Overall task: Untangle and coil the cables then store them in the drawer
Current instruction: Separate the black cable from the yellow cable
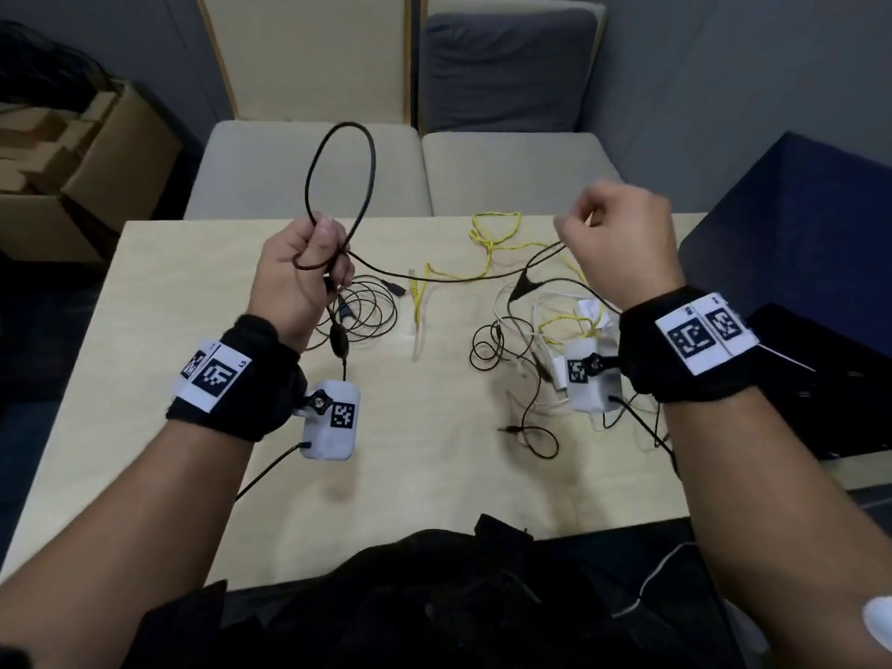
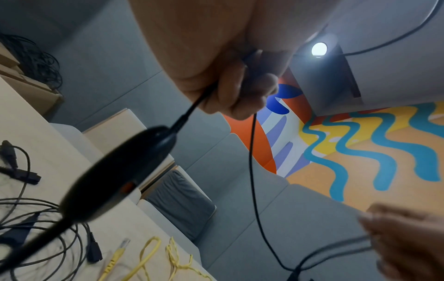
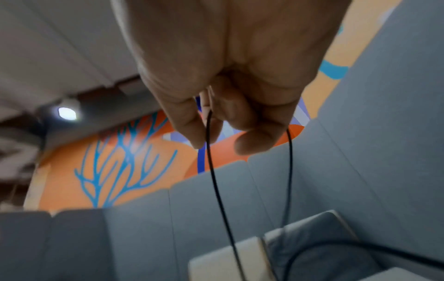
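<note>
Pale wood-grain desk (image 1: 145, 379) in a padded grey booth, loud orange and blue mural showing in the wrist views. Near to far: closest to the person, thin black cable (image 1: 531, 427) lies in loose squiggles with a small jack plug at the end. A bit further, a slack round heap of dark cable (image 1: 367, 311) sits just under the left hand (image 1: 299, 277), and on the right a muddle of white cable (image 1: 545, 306) and kinked yellow cable (image 1: 497, 239) is still tangled together.

Held above all that is the black headset-style cable (image 1: 434, 276). Left fingers are curled tight round it, keeping one tall oval loop (image 1: 340, 176) upright, with a smooth glossy inline pod (image 1: 340, 341) dangling below. Right hand (image 1: 622, 239) pinches the thin strand further along, fingers narrow, line running slack between the hands.

Progress-wise, looks early: one loop formed, nothing fully coiled. No drawer clearly visible, so nothing seems stored. Beyond the desk, two beige cushioned seats (image 1: 309, 166).
</note>
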{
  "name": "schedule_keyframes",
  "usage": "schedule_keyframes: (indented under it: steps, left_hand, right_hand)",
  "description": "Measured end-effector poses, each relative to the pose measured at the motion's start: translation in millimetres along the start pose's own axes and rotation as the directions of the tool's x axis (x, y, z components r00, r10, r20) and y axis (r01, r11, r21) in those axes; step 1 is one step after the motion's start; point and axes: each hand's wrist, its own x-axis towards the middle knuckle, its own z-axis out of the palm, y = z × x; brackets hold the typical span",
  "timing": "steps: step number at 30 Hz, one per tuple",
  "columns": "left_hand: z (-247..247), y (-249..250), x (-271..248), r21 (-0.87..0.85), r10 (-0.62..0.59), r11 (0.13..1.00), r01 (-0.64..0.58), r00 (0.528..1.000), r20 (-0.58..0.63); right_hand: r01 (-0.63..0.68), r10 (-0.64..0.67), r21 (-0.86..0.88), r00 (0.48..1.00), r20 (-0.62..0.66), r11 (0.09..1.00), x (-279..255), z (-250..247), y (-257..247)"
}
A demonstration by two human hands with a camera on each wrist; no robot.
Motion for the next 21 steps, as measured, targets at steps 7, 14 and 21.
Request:
schedule_keyframes:
  steps: [7,14,21]
  left_hand:
    - [-5,-1,-2,0.030,0.012,0.999,-0.013,0.999,0.041]
    - [-25,-4,-6,0.070,0.045,0.997,-0.045,0.999,0.001]
    - [-40,-16,-15,0.162,0.044,0.986,-0.046,0.999,0.018]
  right_hand:
    - [0.261,-0.267,0.580,0.961,-0.077,0.771,-19,-17,-59]
    - [0.171,-0.275,0.702,0.961,0.036,0.691,-26,19,-64]
    - [-0.092,-0.112,0.440,0.903,0.415,0.893,-45,89,-14]
